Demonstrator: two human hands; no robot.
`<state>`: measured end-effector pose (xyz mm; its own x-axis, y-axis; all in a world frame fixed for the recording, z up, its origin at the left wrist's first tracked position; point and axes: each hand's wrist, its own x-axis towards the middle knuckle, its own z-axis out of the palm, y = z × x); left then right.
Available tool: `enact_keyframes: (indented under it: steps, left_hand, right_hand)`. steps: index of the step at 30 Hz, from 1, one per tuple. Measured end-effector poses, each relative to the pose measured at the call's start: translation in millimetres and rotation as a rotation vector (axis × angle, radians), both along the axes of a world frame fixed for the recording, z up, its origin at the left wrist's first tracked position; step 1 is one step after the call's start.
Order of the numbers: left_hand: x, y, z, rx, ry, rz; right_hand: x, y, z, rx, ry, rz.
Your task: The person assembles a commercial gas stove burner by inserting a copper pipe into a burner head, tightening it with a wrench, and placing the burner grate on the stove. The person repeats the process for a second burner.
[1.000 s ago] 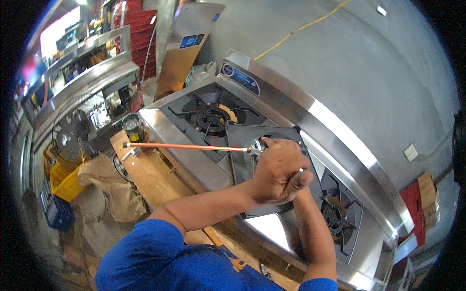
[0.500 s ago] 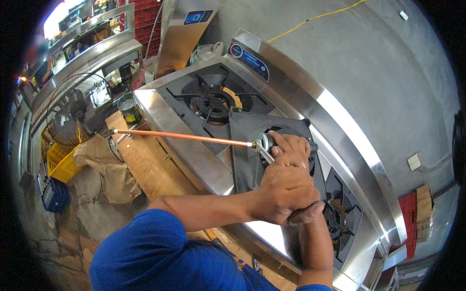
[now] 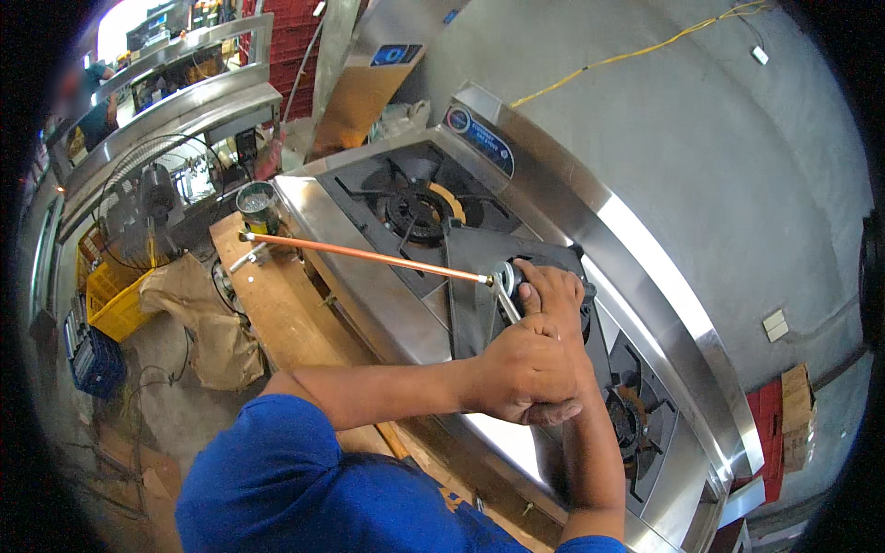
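My left hand (image 3: pixel 524 370) is closed in a fist round the wrench (image 3: pixel 506 304), whose head sits at the pipe's near end, just ahead of my knuckles. My right hand (image 3: pixel 556 293) is curled over the round fitting (image 3: pixel 505 271), gripping it, I judge, so it cannot turn with the wrench. Beneath my fingers, the black plate (image 3: pixel 467 318) on the stove (image 3: pixel 323 226) probably serves as a rest.

The copper-coloured pipe (image 3: pixel 369 255) runs out to the left of my fingers, likely angled so to clear my forearm. It looks slim, straight and shiny, with a pale band near me and a dark brassy nut at the far end.
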<state>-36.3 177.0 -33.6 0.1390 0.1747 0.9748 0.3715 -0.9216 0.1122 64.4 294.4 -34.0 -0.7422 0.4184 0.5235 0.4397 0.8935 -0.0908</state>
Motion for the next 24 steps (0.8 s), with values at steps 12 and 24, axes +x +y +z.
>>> enact_keyframes:
  steps: [12, 24]
  left_hand:
    - [-40, 27, 97, -0.331, -0.411, -0.004]
    - [-106, 113, 102, -0.986, -0.912, -0.353]
  right_hand:
    - [4, -8, 5, 0.091, -0.026, 0.051]
    - [3, -13, 14, -0.041, 0.011, 0.010]
